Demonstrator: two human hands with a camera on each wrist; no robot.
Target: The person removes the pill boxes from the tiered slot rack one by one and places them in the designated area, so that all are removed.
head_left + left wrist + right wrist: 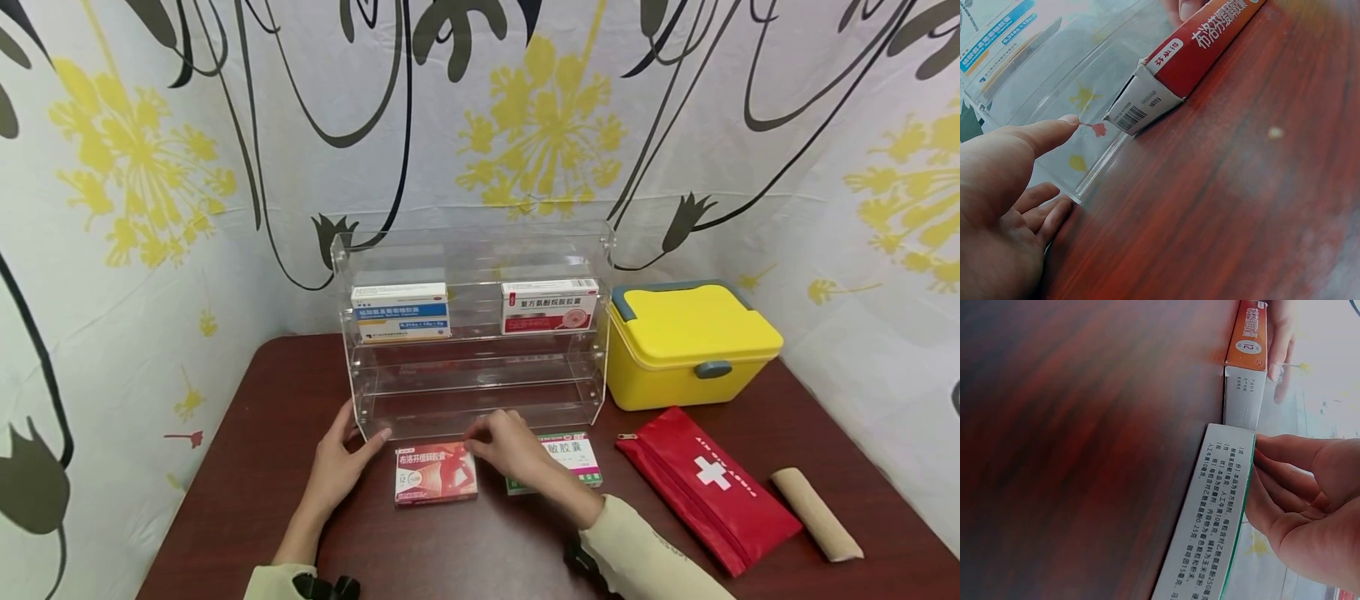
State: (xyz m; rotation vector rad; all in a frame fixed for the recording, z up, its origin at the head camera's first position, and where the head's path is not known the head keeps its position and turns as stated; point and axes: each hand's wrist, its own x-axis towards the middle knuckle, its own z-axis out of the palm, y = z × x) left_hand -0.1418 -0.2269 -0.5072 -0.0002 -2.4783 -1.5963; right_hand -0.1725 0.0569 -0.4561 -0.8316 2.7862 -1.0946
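Observation:
In the head view a red medicine box (435,474) lies flat on the table before a clear acrylic rack (480,400). My right hand (517,450) has its thumb and fingertips at the box's back right corner, pinching it; the grip is partly hidden in the right wrist view by the white-and-green medicine box (1210,512). That second box (573,457) lies just to the right, partly under my right forearm. My left hand (341,458) rests at the rack's lower left corner. Its thumb stretches along the front, its other fingers relaxed beside the side panel (1079,187).
On the rack stand a blue-and-white medicine box (401,313) and a red-and-white one (549,307). To the right are a yellow lidded case (690,350), a red first aid pouch (708,492) and a rolled beige bandage (817,512). A patterned cloth (480,150) hangs behind.

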